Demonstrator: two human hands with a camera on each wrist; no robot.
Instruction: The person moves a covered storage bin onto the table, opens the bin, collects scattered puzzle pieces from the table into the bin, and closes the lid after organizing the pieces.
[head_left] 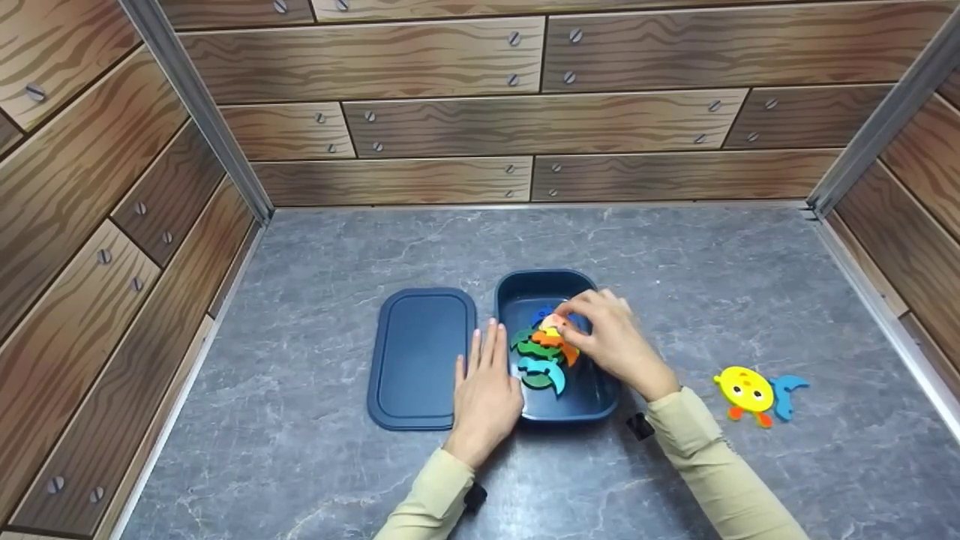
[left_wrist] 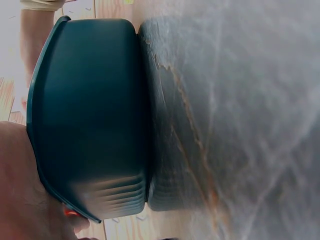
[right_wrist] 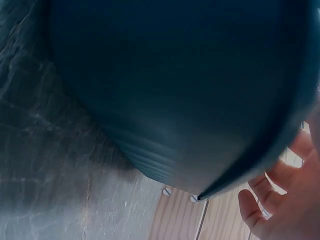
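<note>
My right hand [head_left: 615, 334] reaches over a dark blue plastic box [head_left: 585, 394], thumb and index finger pinching a pale pink-and-orange toy piece [head_left: 553, 322] above the pile inside. That pile mixes flat, colourful pieces: green [head_left: 536, 350], orange [head_left: 571, 354], blue [head_left: 541, 313] and a light blue curved one [head_left: 551, 371]. Against the box's left side rests my left hand [head_left: 487, 401], fingers straight and pointing forward. In the left wrist view the box wall [left_wrist: 90, 110] hides most of what that hand touches. The right wrist view shows the box's outer side [right_wrist: 175, 75] beside curved fingers [right_wrist: 272, 192].
A flat dark blue lid [head_left: 420, 360] lies left of the box, its right edge beside my left hand. To the right, a yellow face-shaped toy [head_left: 746, 388] with orange feet touches a blue piece [head_left: 786, 394]. Wood-patterned walls [head_left: 450, 127] enclose the grey marbled table [head_left: 322, 255].
</note>
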